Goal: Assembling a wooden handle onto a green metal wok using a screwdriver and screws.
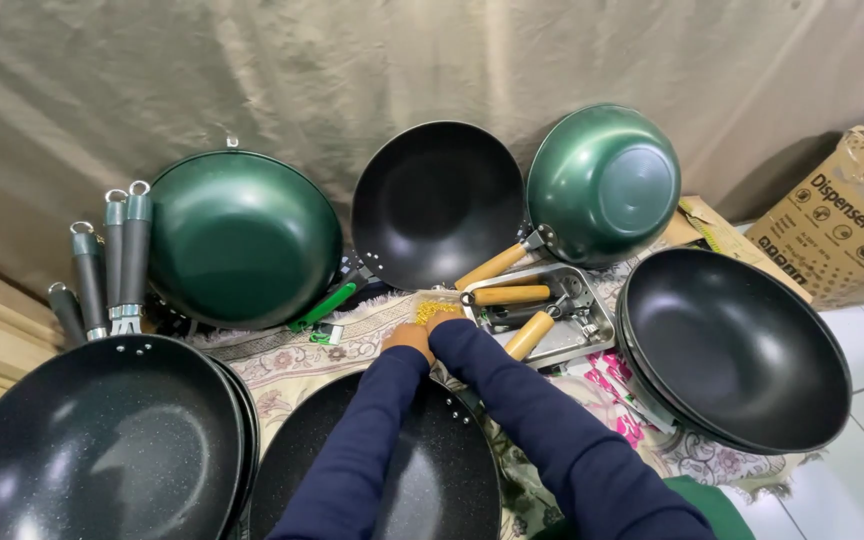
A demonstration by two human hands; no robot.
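My left hand (407, 337) and my right hand (443, 322), both in dark blue sleeves, meet at a small clear bag of yellow pieces (435, 308) and hold it by its near edge; my fingers are mostly hidden. Under my forearms lies a black speckled wok (422, 480). Just right of the bag a metal tray (597, 330) holds loose wooden handles (508, 295) and small metal fittings.
Woks ring the patterned cloth (287, 365): a black stack (102, 440) near left, a green wok (242, 235) with grey handles (122, 255) beside it, a black wok (439, 200) and a green wok (602, 185) against the drape, a black stack (737, 345) right. A cardboard box (852, 220) stands far right.
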